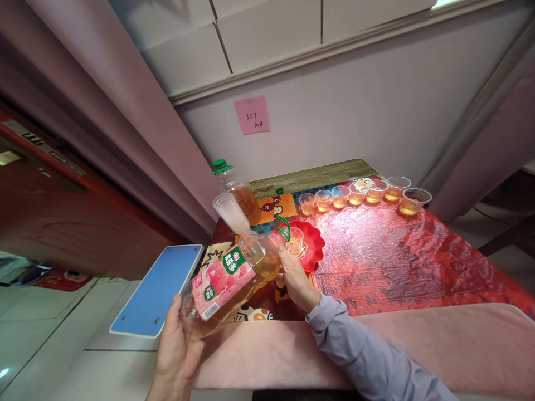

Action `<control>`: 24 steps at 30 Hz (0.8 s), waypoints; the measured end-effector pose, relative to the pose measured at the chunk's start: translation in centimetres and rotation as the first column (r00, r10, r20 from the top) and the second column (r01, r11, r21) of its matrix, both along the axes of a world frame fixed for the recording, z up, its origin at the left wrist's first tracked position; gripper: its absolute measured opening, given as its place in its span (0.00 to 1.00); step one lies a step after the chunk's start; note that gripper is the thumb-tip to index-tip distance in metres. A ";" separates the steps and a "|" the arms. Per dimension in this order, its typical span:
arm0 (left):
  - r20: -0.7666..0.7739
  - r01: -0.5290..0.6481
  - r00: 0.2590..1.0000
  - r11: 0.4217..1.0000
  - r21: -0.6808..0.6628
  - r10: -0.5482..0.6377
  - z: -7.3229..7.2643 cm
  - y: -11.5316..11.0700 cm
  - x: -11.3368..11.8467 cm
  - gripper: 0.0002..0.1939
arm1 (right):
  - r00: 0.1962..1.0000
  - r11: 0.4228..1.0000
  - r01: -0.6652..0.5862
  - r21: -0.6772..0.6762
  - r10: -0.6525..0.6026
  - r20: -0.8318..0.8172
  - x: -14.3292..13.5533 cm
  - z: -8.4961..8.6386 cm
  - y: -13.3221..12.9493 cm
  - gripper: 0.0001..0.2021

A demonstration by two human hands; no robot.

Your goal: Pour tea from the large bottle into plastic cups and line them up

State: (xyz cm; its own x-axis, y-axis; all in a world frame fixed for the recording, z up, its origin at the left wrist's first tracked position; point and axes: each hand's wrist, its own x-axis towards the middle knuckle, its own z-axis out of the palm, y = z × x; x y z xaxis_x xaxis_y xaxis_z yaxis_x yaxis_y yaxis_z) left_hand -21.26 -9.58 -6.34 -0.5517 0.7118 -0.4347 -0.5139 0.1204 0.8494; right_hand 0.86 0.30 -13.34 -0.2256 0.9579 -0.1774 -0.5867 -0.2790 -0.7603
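Observation:
A large clear bottle (223,281) with a pink peach label and amber liquid lies tilted in both of my hands, its neck up and to the right. My left hand (178,334) is wrapped round the bottle's base. My right hand (295,275) grips it near the neck. Just beyond the neck sits a red scalloped dish (315,245) holding a small clear cup, with a green handle-like piece beside it. Several clear cups (357,194) with a little amber liquid stand in a row along the table's back right.
A second bottle (246,203) with a green cap stands at the back left, behind a stack of clear cups (229,211). A blue board (159,289) lies left of the table (376,262). A pink note (253,116) is on the wall.

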 end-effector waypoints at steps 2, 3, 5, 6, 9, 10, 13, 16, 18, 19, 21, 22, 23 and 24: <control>-0.001 0.003 1.000 1.000 0.012 -0.003 0.1 0.0 0.1 0.21 | 1.000 1.000 -0.004 -0.001 0.004 0.001 0.0 0.0 0.0 0.34; 0.006 0.005 1.000 1.000 0.015 -0.005 0.1 0.0 0.0 0.21 | 1.000 1.000 -0.005 -0.003 0.005 0.000 0.0 0.0 0.0 0.34; 0.024 0.000 1.000 1.000 0.021 0.000 0.0 -0.1 0.0 0.22 | 1.000 1.000 0.001 -0.005 -0.001 -0.002 -0.1 0.0 0.0 0.34; 0.033 -0.001 0.999 1.000 0.022 0.000 0.0 -0.1 -0.1 0.22 | 1.000 1.000 0.005 -0.004 -0.005 -0.002 -0.1 0.0 0.0 0.34; 0.053 0.008 0.999 1.000 0.019 -0.009 -0.2 -0.1 -0.3 0.23 | 1.000 1.000 0.013 -0.006 -0.013 -0.005 -0.1 0.0 0.0 0.35; 0.057 0.011 0.998 1.000 0.020 -0.012 -0.2 -0.1 -0.4 0.23 | 1.000 1.000 0.014 -0.008 -0.014 -0.008 -0.1 0.0 0.0 0.35; 0.051 0.012 0.999 1.000 0.020 -0.013 -0.4 -0.1 -0.5 0.23 | 1.000 1.000 0.014 -0.012 -0.015 -0.018 -0.1 0.1 0.1 0.36; 0.018 0.005 1.000 1.000 0.009 -0.005 -0.4 -0.1 -0.5 0.24 | 1.000 1.000 0.014 -0.009 -0.014 -0.018 -0.1 0.1 0.1 0.37; 0.002 0.005 1.000 1.000 0.002 -0.005 -0.4 -0.1 -0.5 0.23 | 1.000 1.000 0.014 -0.007 -0.014 -0.019 0.0 0.1 0.1 0.38; 0.002 0.009 1.000 1.000 0.002 -0.009 -0.3 -0.1 -0.4 0.23 | 1.000 1.000 0.012 -0.006 -0.012 -0.020 0.0 0.1 0.1 0.38; 0.008 0.015 1.000 1.000 0.004 -0.015 -0.3 -0.1 -0.4 0.22 | 1.000 1.000 0.004 -0.003 -0.004 -0.019 0.0 0.1 0.1 0.38; 0.013 0.014 1.000 1.000 0.005 -0.014 -0.3 -0.1 -0.4 0.22 | 1.000 1.000 0.000 0.001 0.000 -0.014 0.0 0.0 0.1 0.38; 0.015 0.009 1.000 1.000 0.002 -0.009 -0.2 -0.1 -0.4 0.21 | 1.000 1.000 -0.001 0.007 0.002 -0.008 0.1 0.1 0.1 0.37; 0.017 0.003 1.000 1.000 -0.004 -0.003 -0.2 -0.1 -0.4 0.21 | 1.000 1.000 -0.003 0.017 0.003 -0.002 0.1 0.1 0.1 0.37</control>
State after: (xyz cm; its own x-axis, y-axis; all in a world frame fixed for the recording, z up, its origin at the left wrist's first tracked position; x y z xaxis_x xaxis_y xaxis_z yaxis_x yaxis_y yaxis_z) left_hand -21.64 -9.65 -6.55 -0.5422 0.7117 -0.4466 -0.5279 0.1250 0.8401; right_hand 0.92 0.35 -13.27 -0.2285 0.9603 -0.1602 -0.5878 -0.2673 -0.7636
